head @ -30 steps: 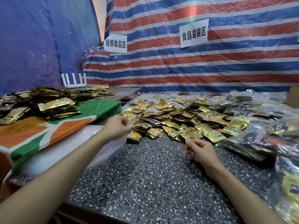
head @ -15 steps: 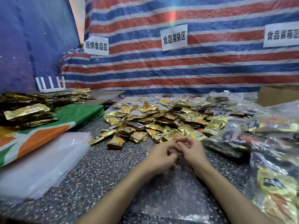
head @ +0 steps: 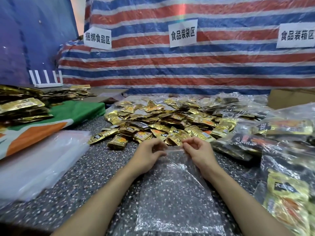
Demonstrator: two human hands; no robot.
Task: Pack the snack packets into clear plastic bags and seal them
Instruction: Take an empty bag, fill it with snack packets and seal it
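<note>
Left of the snack packets (head: 163,120) lay a stack of empty bags (head: 42,159). Just in front of that heap, the left hand (head: 148,155) and right hand (head: 197,150) each pinched the top edge of a clear plastic bag (head: 173,193), which lay flat on the table (head: 85,193).

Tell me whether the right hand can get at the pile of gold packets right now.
Probably yes. The right hand sits just short of the packet pile, nothing between them. But it pinches the top edge of the clear bag, so it must let go first.
</note>
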